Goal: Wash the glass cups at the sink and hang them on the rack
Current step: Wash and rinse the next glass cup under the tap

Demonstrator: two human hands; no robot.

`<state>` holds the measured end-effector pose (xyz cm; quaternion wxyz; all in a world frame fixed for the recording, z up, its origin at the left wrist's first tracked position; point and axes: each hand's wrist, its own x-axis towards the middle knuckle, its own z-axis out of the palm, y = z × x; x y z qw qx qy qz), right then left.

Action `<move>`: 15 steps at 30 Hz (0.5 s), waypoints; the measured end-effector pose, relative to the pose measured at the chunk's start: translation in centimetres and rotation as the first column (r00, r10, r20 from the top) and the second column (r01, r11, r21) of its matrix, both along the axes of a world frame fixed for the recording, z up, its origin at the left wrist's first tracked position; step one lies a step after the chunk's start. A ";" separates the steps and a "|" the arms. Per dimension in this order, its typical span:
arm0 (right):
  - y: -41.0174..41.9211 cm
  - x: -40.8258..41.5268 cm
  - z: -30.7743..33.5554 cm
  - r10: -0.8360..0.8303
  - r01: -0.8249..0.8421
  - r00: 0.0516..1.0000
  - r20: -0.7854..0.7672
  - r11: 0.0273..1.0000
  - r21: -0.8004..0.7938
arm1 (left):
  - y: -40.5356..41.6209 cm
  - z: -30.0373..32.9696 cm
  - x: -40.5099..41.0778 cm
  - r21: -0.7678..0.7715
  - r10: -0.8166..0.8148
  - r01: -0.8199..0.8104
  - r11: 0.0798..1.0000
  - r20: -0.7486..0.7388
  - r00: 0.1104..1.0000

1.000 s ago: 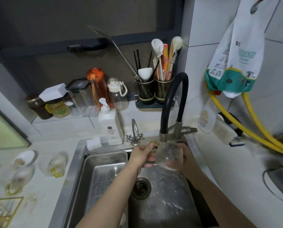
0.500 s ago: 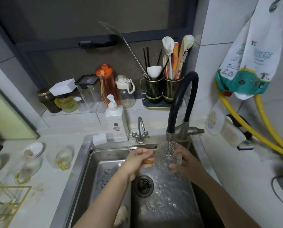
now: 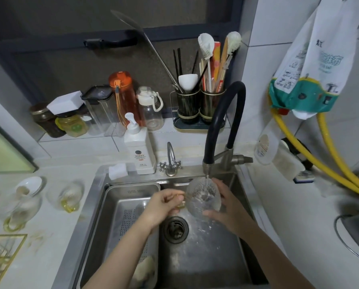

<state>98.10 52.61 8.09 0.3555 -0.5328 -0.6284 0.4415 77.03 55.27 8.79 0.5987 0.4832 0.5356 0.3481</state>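
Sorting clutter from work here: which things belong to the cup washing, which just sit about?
Job: glass cup in both hands, left hand, right hand, running tap, cups on counter, gold rack.
Idle: orange bottle, utensil holder, yellow hoses.

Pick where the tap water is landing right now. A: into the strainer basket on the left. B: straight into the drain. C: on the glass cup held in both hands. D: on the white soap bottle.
C: the stream from the black tap hits the glass cup, held between the left hand and the right hand.
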 end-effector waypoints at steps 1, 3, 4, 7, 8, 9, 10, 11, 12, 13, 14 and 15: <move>0.6 -0.2 0.3 -0.003 0.002 1.000 -0.019 1.000 -0.005 | 0.3 0.3 -0.1 0.029 0.022 -0.022 0.999 -0.001 1.000; 1.4 0.4 1.3 -0.006 0.006 0.995 -0.102 1.000 -0.006 | 1.1 0.8 0.6 0.139 0.034 -0.027 0.990 -0.046 0.998; 1.5 1.0 2.0 -0.008 0.007 0.991 -0.133 1.000 -0.003 | 1.3 1.0 1.3 0.195 0.024 -0.009 0.981 -0.077 0.997; 0.8 2.2 2.5 0.000 0.002 0.990 -0.141 1.000 0.013 | 0.8 0.7 2.8 0.229 0.052 -0.030 0.973 -0.091 0.995; 0.8 2.2 2.2 0.026 -0.025 0.991 -0.128 1.000 0.007 | 0.3 0.5 2.8 0.213 0.074 -0.058 0.975 -0.065 0.995; 0.8 2.2 1.8 0.058 -0.060 0.990 -0.126 0.998 -0.013 | -0.1 0.2 2.6 0.199 0.097 -0.087 0.976 -0.041 0.994; 1.2 2.2 1.3 0.064 -0.073 0.986 -0.154 0.996 -0.049 | -0.3 0.0 2.3 0.194 0.117 -0.108 0.975 -0.033 0.993; 1.9 2.6 0.8 0.039 -0.055 0.984 -0.175 0.995 -0.088 | -0.4 -0.2 2.0 0.187 0.136 -0.128 0.974 -0.031 0.990; 2.8 3.2 0.5 -0.014 -0.005 0.985 -0.174 0.994 -0.108 | -0.3 -0.4 1.9 0.178 0.152 -0.144 0.973 -0.032 0.988; 3.8 4.0 0.3 -0.077 0.065 0.990 -0.122 0.993 -0.098 | -0.1 -0.4 1.9 0.167 0.168 -0.162 0.973 -0.025 0.985; 5.1 4.9 -0.1 -0.145 0.143 0.989 -0.025 0.987 -0.073 | 0.1 -0.4 2.2 0.157 0.177 -0.172 0.972 -0.018 0.984; 6.4 5.8 -0.4 -0.207 0.210 0.973 0.101 0.977 -0.023 | 0.3 -0.5 2.6 0.149 0.182 -0.178 0.973 -0.009 0.983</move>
